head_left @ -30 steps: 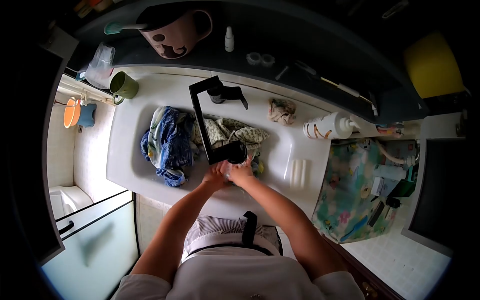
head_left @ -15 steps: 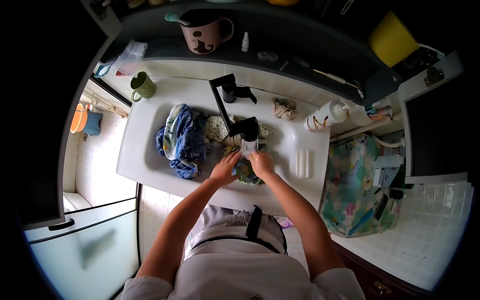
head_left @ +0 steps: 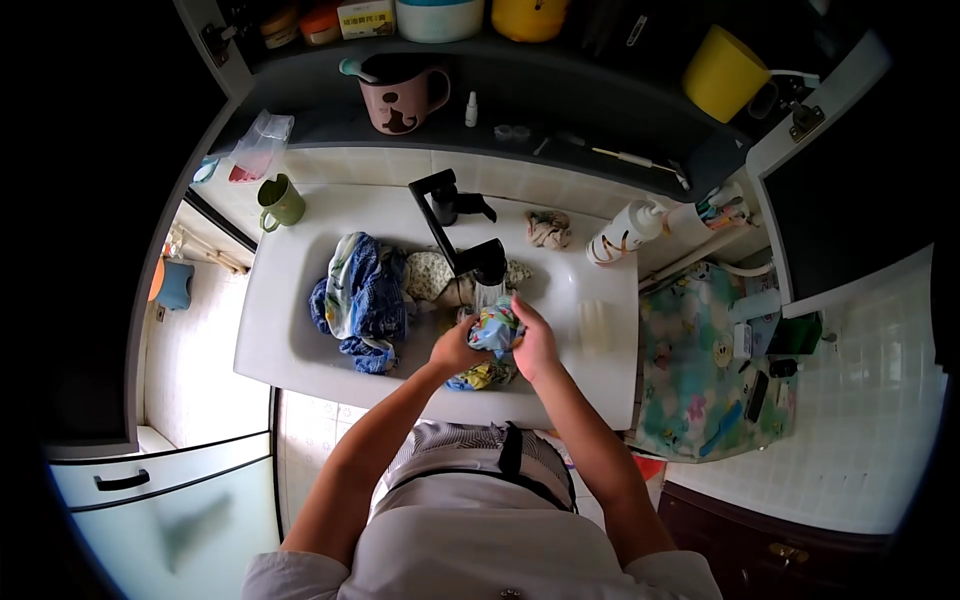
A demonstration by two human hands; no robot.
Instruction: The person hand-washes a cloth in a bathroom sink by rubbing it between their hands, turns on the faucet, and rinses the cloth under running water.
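Observation:
Under the black faucet (head_left: 487,260) a bunched, light-blue patterned cloth (head_left: 494,328) is gripped between my two hands, with water running onto it. My left hand (head_left: 457,348) wraps its left side, and my right hand (head_left: 536,340) closes on its right side. A yellow and green patterned part (head_left: 483,376) hangs or lies just below; whether it belongs to the same cloth I cannot tell. In the white sink (head_left: 270,340), a blue garment (head_left: 378,290) is heaped at the left, beside a cream floral cloth (head_left: 428,277) behind my hands.
On the sink's ledge stand a green mug (head_left: 283,204), a crumpled beige cloth (head_left: 548,229) and a white pump bottle (head_left: 626,230). A pale soap bar (head_left: 594,327) lies at the right. The shelf above holds a pink mug (head_left: 398,105) and a yellow cup (head_left: 722,75).
My hands, low over dark wet cloth before, now hold a bunched cloth up beneath the running water. The view has tilted up slightly, showing more of the shelf.

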